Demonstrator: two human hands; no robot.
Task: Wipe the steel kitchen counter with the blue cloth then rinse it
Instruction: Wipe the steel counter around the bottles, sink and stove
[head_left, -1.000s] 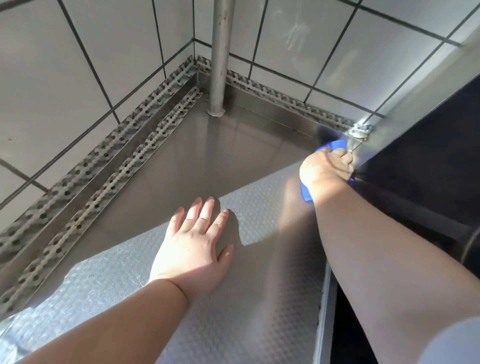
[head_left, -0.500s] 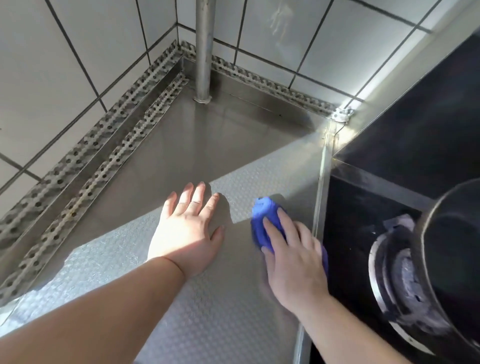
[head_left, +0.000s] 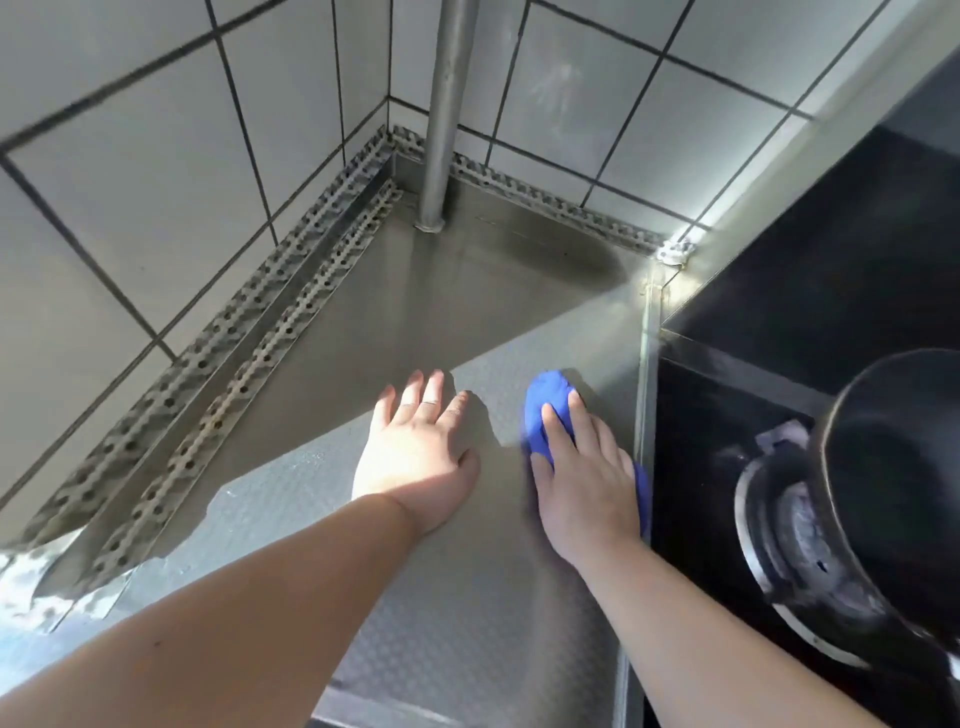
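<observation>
Tiled walls meet in the far corner behind a steel counter (head_left: 467, 322), where a metal pole (head_left: 445, 119) stands upright and perforated strips run along the wall foot. To the right sits a black stove (head_left: 779, 322) with a dark pot (head_left: 893, 467) on its burner. Wiping looks to be the step in hand, with rinsing not yet begun. The cloth (head_left: 545, 410) lies bunched on the counter's right side, just beside the seam with the stove, under the right hand (head_left: 582, 478). That hand presses down on it with fingers laid nearly straight over the blue fabric, so its grip is a flat press, not a clench; a corner of cloth shows past the palm on the right. The left hand (head_left: 415, 452) rests flat on the counter near the middle, fingers spread and grasping nothing, seemingly as a brace. Both forearms reach in from the near edge. The next move likely calls for steady downward pressure while sliding the cloth across the unwiped stretch toward the left, keeping clear of the stove's edge.
</observation>
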